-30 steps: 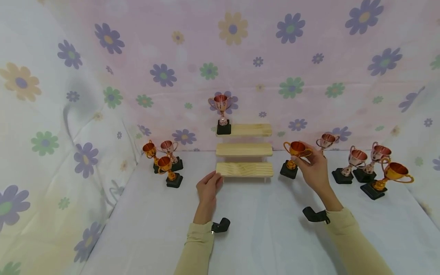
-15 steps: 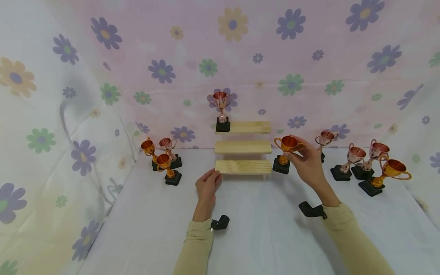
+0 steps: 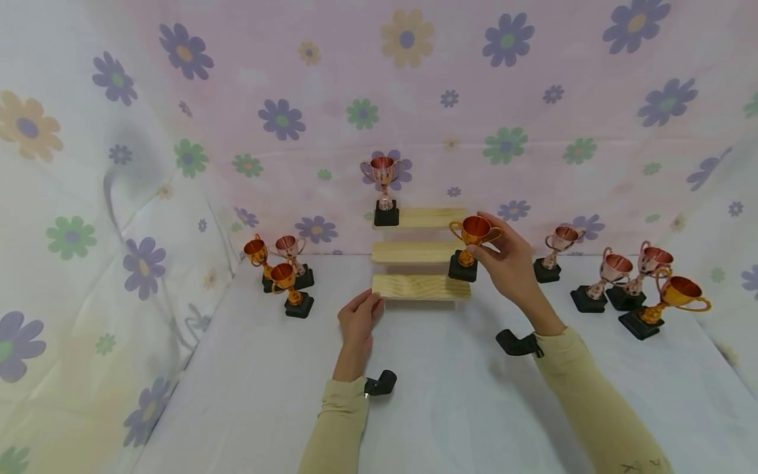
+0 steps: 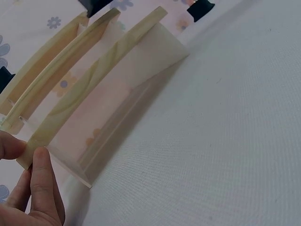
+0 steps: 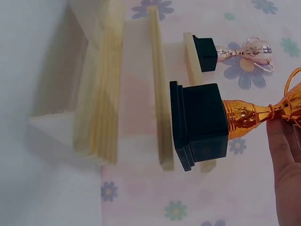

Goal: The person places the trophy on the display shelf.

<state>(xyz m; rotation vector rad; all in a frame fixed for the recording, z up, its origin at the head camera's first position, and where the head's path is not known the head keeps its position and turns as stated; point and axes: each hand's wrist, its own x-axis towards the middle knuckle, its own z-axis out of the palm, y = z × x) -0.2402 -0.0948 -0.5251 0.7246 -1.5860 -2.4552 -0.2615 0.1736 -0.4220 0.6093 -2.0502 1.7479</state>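
Note:
My right hand (image 3: 503, 260) holds a gold trophy cup (image 3: 476, 230) by its stem and bowl, its black base overlapping the right end of the lower steps in the head view. In the right wrist view the trophy's black base (image 5: 202, 127) faces the wooden boards. My left hand (image 3: 356, 322) pinches the left end of the lowest board of a three-step wooden stand (image 3: 414, 287), thumb above and fingers below in the left wrist view. A rose-gold trophy cup (image 3: 383, 174) stands at the left end of the top step.
Left on the white-covered table (image 3: 438, 382) stand two gold trophies and a rose-gold trophy (image 3: 288, 249). On the right are several more: rose-gold trophies (image 3: 561, 240) and a gold trophy (image 3: 681, 293). A flowered cloth (image 3: 331, 79) hangs close behind the stand.
My right hand has carried the gold trophy leftward and up, from beside the stand to over its right end. The left hand keeps its grip on the lowest board.

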